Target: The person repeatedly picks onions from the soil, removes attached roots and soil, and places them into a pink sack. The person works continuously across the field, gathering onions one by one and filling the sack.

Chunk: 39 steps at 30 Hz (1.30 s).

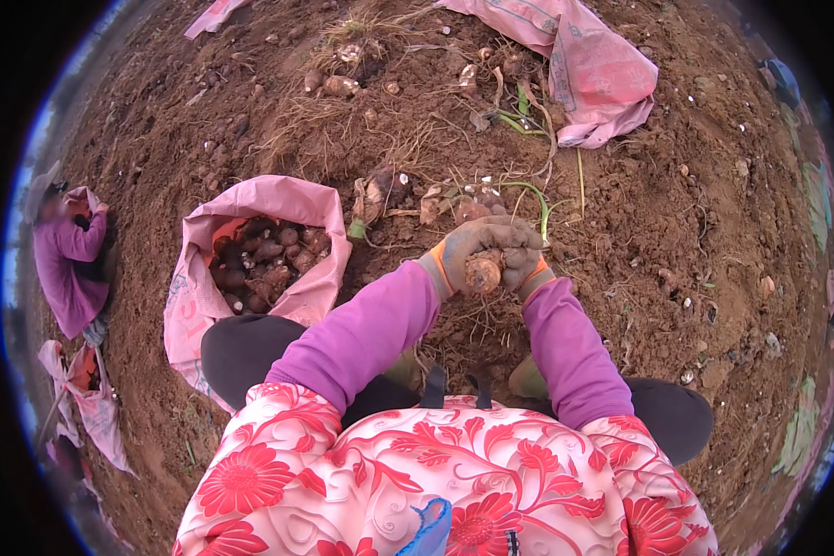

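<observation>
My left hand (465, 243), in a soil-stained work glove with an orange cuff, is closed around a clump of taro. My right hand (528, 259), gloved the same way, grips it from the other side. Between the hands a round, tan-brown taro corm (483, 272) faces me, and more brown corms (480, 206) show just beyond the fingers. A thin green stalk (540, 206) curves beside them. Fine roots hang below the hands. My fingers hide part of the clump, so whether all the corms are joined I cannot tell.
A pink woven sack (183, 306), open and partly filled with brown corms (267, 259), stands by my left knee. Another pink sack (602, 79) lies flat at the far right. Loose roots and corms (341, 85) litter the soil. A person in purple (65, 250) crouches at far left.
</observation>
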{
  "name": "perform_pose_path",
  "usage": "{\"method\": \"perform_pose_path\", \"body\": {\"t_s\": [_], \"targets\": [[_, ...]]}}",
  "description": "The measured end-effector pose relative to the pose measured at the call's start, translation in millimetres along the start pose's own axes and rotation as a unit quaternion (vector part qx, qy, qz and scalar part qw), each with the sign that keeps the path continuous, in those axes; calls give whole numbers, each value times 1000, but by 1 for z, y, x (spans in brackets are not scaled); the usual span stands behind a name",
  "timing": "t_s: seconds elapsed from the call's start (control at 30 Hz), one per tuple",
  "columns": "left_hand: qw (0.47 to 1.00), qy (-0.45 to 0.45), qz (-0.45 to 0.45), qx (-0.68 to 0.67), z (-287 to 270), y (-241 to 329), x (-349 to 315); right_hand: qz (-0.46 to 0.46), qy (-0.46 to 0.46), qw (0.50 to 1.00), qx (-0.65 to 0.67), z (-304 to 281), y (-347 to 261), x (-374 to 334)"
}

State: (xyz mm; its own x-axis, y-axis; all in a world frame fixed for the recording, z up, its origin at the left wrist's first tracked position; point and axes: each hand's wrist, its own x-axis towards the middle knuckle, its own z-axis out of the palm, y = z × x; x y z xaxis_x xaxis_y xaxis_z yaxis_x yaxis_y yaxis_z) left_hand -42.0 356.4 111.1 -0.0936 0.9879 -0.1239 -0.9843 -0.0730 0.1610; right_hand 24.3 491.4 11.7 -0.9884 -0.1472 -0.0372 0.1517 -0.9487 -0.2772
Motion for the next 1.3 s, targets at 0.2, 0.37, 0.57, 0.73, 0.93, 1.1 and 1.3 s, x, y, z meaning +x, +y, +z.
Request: {"method": "perform_pose_path", "body": {"t_s": [0.2,0.37,0.57,0.73,0.93,1.1,1.3], "targets": [[908,-133,358,171,37,111,-81,16,198,979,-57,28,-13,-15],[763,397,381,338,-32,152,-187,-7,278,958,-75,79,-5,7],[538,674,423,278,-19,179,-314,168,110,929,-311,154,128,98],[605,590,484,226,-26,166,-347,137,158,858,-468,154,80,83],[637,632,421,129,-117,211,-381,60,307,725,-613,149,-154,-95],[307,605,-159,717,-189,222,-423,-171,549,628,-524,143,-296,-296],[507,703,155,474,-106,212,-345,-197,593,623,-470,90,-324,-447]]}}
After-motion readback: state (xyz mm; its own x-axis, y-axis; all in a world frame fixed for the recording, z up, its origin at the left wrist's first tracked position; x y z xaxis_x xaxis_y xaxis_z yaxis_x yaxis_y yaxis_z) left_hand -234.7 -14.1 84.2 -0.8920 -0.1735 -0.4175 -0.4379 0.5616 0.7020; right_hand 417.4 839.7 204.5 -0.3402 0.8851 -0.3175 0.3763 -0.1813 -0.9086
